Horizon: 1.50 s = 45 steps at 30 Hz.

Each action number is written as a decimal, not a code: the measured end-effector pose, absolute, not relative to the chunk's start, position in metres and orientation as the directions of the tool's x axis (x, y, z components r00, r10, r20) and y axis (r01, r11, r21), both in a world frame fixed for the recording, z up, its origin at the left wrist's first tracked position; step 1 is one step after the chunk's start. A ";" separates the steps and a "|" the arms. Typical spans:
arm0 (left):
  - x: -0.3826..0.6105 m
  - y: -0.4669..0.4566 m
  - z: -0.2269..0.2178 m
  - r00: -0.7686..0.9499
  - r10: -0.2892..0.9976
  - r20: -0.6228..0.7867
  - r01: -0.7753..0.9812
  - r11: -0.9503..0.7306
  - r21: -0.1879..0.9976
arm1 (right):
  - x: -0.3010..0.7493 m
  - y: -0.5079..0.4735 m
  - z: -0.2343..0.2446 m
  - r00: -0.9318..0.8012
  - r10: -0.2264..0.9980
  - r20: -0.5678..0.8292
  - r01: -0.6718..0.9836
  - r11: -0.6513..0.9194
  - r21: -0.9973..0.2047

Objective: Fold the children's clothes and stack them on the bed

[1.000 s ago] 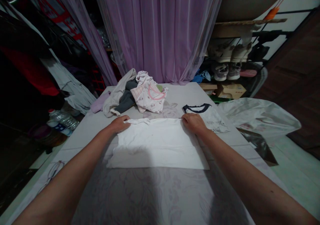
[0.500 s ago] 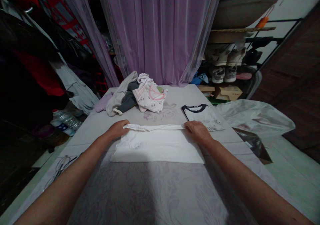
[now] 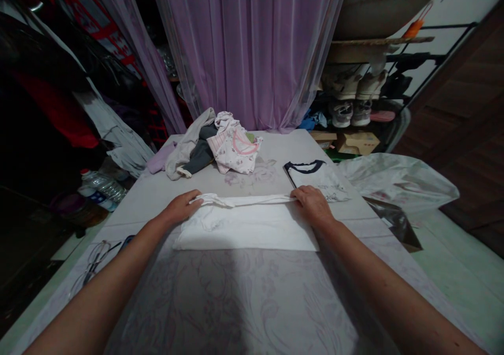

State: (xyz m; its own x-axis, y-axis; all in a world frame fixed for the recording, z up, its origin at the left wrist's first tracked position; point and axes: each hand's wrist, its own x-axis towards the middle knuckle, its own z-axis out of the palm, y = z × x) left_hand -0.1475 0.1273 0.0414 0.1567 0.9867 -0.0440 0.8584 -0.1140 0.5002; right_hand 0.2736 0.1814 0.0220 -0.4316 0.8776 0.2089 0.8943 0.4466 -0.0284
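Note:
A white garment [image 3: 252, 229] lies flat on the table, folded into a wide rectangle; its exact kind does not show. My left hand [image 3: 184, 206] pinches its far left corner, where the cloth is bunched. At the far right corner my right hand [image 3: 313, 204] grips the same edge, fingers closed over it. Between the hands the far edge runs fairly straight, with a narrow fold along it. Just beyond my right hand lies a folded white T-shirt [image 3: 318, 179] with a dark neckband and print.
A heap holds a pink-trimmed printed top [image 3: 236, 153] and dark grey clothing [image 3: 200, 153]. Eyeglasses [image 3: 92, 263] lie by my left forearm on the patterned tablecloth [image 3: 189, 302]. A plastic bag [image 3: 405, 179] stands right of the table, a water bottle [image 3: 104, 184] left, a purple curtain [image 3: 252, 55] behind.
The view has shifted slightly. Both hands keep their hold on the far edge of the white garment, and its left end looks a little more folded over.

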 end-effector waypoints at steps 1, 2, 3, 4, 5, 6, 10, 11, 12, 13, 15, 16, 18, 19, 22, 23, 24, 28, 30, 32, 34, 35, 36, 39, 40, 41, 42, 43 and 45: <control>-0.150 0.125 0.038 0.158 0.986 -0.050 0.840 -0.108 0.532 | 0.275 0.180 0.021 -0.438 0.877 0.196 0.891 0.453 -0.035; -0.152 0.123 0.034 0.171 0.984 -0.050 0.826 -0.115 0.552 | 0.276 0.178 0.019 -0.443 0.879 0.177 0.889 0.456 -0.043; -0.154 0.121 0.030 0.194 0.980 -0.043 0.819 -0.138 0.557 | 0.277 0.176 0.017 -0.445 0.882 0.155 0.888 0.457 -0.052; -0.155 0.118 0.027 0.222 0.975 -0.029 0.822 -0.171 0.544 | 0.278 0.174 0.016 -0.449 0.884 0.130 0.886 0.459 -0.059; -0.156 0.115 0.024 0.251 0.968 -0.014 0.831 -0.208 0.515 | 0.278 0.172 0.016 -0.455 0.884 0.104 0.884 0.463 -0.062; -0.156 0.113 0.022 0.275 0.961 -0.006 0.846 -0.239 0.477 | 0.277 0.171 0.017 -0.464 0.883 0.075 0.881 0.468 -0.061; -0.151 0.112 0.027 0.274 0.962 -0.013 0.891 -0.249 0.381 | 0.272 0.167 0.032 -0.490 0.869 -0.064 0.871 0.490 -0.017; -0.150 0.113 0.030 0.249 0.968 0.003 0.886 -0.230 0.402 | 0.269 0.165 0.037 -0.477 0.875 -0.086 0.878 0.478 -0.002; -0.150 0.116 0.034 0.211 0.977 0.028 0.875 -0.202 0.440 | 0.266 0.164 0.041 -0.463 0.881 -0.095 0.885 0.466 0.011; -0.151 0.118 0.038 0.160 0.986 0.049 0.857 -0.163 0.489 | 0.264 0.162 0.044 -0.452 0.887 -0.095 0.890 0.456 0.020; -0.156 0.124 0.045 0.042 0.998 0.053 0.810 -0.065 0.583 | 0.258 0.159 0.046 -0.452 0.888 -0.084 0.890 0.456 0.028; -0.160 0.125 0.047 -0.010 0.999 0.036 0.789 -0.015 0.614 | 0.256 0.157 0.045 -0.459 0.885 -0.082 0.886 0.463 0.031; -0.169 0.126 0.051 -0.051 0.998 -0.026 0.764 0.056 0.643 | 0.254 0.156 0.042 -0.466 0.881 -0.082 0.882 0.470 0.036; -0.173 0.125 0.051 -0.040 0.997 -0.062 0.761 0.071 0.644 | 0.253 0.156 0.040 -0.467 0.881 -0.079 0.881 0.471 0.035; -0.178 0.117 0.050 0.026 0.991 -0.133 0.799 0.060 0.599 | 0.254 0.158 0.035 -0.496 0.866 -0.065 0.866 0.499 0.027; -0.177 0.114 0.049 0.041 0.990 -0.132 0.820 0.042 0.570 | 0.254 0.159 0.035 -0.508 0.859 -0.059 0.859 0.510 0.028; -0.175 0.111 0.047 0.047 0.993 -0.112 0.844 0.021 0.536 | 0.254 0.160 0.035 -0.516 0.855 -0.050 0.855 0.518 0.032; -0.158 0.108 0.042 0.047 0.999 -0.007 0.916 -0.041 0.398 | 0.252 0.161 0.035 -0.479 0.878 0.007 0.877 0.478 0.046; -0.151 0.111 0.041 0.017 0.999 0.044 0.930 -0.032 0.365 | 0.252 0.161 0.033 -0.449 0.893 0.031 0.893 0.448 0.038; -0.147 0.114 0.040 -0.028 0.995 0.096 0.934 -0.008 0.357 | 0.252 0.159 0.031 -0.439 0.898 0.033 0.898 0.438 0.023; -0.145 0.114 0.040 -0.051 0.991 0.121 0.936 0.005 0.353 | 0.254 0.157 0.029 -0.444 0.896 0.016 0.896 0.444 0.008; -0.144 0.113 0.040 -0.041 0.993 0.114 0.936 -0.001 0.351 | 0.255 0.155 0.028 -0.447 0.895 0.007 0.895 0.447 0.000; -0.144 0.112 0.040 -0.020 0.996 0.089 0.936 -0.013 0.352 | 0.255 0.152 0.027 -0.449 0.893 -0.001 0.893 0.449 -0.009; -0.143 0.105 0.044 0.054 0.997 -0.055 0.924 -0.029 0.382 | 0.257 0.148 0.028 -0.465 0.885 0.005 0.884 0.465 -0.039; -0.143 0.104 0.046 0.064 0.993 -0.101 0.917 -0.019 0.398 | 0.257 0.147 0.030 -0.468 0.883 0.010 0.882 0.468 -0.047; -0.143 0.103 0.049 0.056 0.990 -0.133 0.912 0.003 0.409 | 0.257 0.148 0.032 -0.464 0.886 0.016 0.884 0.464 -0.053; -0.143 0.104 0.052 0.030 0.989 -0.147 0.911 0.033 0.411 | 0.256 0.150 0.034 -0.447 0.894 0.020 0.893 0.447 -0.057; -0.143 0.105 0.054 -0.010 0.990 -0.142 0.915 0.066 0.398 | 0.256 0.153 0.036 -0.414 0.910 0.022 0.908 0.415 -0.058; -0.143 0.110 0.059 -0.112 0.989 -0.093 0.935 0.137 0.326 | 0.256 0.162 0.040 -0.313 0.949 0.022 0.948 0.314 -0.049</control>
State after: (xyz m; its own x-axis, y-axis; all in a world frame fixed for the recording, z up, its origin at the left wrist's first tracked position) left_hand -0.1429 0.1098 0.0589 -0.1119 0.9893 -0.0934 0.9354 0.1366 0.3261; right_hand 0.2562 0.1621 0.0404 -0.3132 0.9495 0.0216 0.9482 0.3139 -0.0494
